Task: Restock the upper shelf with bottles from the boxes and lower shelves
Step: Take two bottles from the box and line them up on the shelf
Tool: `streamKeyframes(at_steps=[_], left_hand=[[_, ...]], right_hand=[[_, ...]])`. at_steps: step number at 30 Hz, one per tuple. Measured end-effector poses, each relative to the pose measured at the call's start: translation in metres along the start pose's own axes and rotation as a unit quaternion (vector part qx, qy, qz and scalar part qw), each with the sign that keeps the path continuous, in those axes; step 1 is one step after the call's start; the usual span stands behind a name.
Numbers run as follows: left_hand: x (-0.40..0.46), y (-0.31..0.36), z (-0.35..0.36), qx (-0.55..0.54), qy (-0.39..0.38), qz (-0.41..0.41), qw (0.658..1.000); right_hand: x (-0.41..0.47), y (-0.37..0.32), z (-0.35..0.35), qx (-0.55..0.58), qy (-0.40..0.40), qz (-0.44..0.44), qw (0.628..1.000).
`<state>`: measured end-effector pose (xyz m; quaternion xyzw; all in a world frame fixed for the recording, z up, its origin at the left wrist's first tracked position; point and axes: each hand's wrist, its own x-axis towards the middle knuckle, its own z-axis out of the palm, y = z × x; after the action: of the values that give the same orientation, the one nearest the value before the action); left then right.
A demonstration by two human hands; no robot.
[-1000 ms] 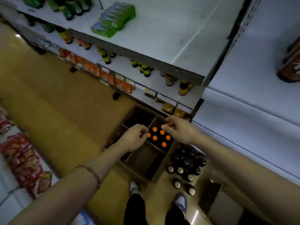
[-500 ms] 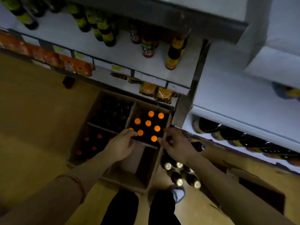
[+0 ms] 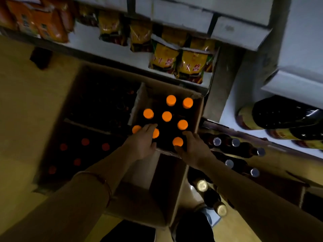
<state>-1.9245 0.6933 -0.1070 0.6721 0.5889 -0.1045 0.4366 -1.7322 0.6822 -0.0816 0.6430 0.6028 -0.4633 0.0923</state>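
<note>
Orange-capped bottles point(image 3: 167, 116) in box point(image 3: 198, 109): L hand point(image 3: 142, 144) & R hand point(image 3: 194, 149) fingers reaching, grip unclear.

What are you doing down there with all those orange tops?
A person bends over an open cardboard box of dark bottles with orange caps on the floor. The left hand reaches over two near caps; the right hand is at the nearest bottle. No bottle is lifted yet.

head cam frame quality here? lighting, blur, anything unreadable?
Head view: dim overall, and the orange caps glow nearly blown out while the bottle bodies under them go black. The dark box on the left is barely readable. Snack packets are motion-smeared. Shelf edges bow from the wide lens. Both hands, left hand and right hand, are soft.
</note>
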Motion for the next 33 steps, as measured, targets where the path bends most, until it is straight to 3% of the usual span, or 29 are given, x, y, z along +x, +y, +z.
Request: streamKeyframes(at_steps=[4,8,14,23,28,33], left_hand=[[0.026,-0.012,0.031,-0.158,0.064,-0.008,0.985],[0.036,-0.029,0.045,-0.251,0.096,-0.004,0.963],[0.064,-0.04,0.049,-0.184,0.034,0.012,0.982],[0.076,-0.048,0.062,-0.174,0.065,0.013,0.982],[0.064,-0.039,0.054,-0.156,0.035,0.021,0.987],[0.028,-0.019,0.052,-0.232,0.132,0.003,0.964]], right_hand=[[0.03,0.021,0.029,0.006,-0.003,0.017,1.0],[0.046,0.025,0.049,0.016,0.033,-0.036,0.999],[0.074,0.024,0.066,0.038,0.056,-0.042,0.997],[0.083,0.031,0.088,0.07,0.097,-0.054,0.991],[0.054,0.029,0.083,0.183,0.161,-0.065,0.968],[0.014,0.034,0.048,0.206,0.182,-0.113,0.955]])
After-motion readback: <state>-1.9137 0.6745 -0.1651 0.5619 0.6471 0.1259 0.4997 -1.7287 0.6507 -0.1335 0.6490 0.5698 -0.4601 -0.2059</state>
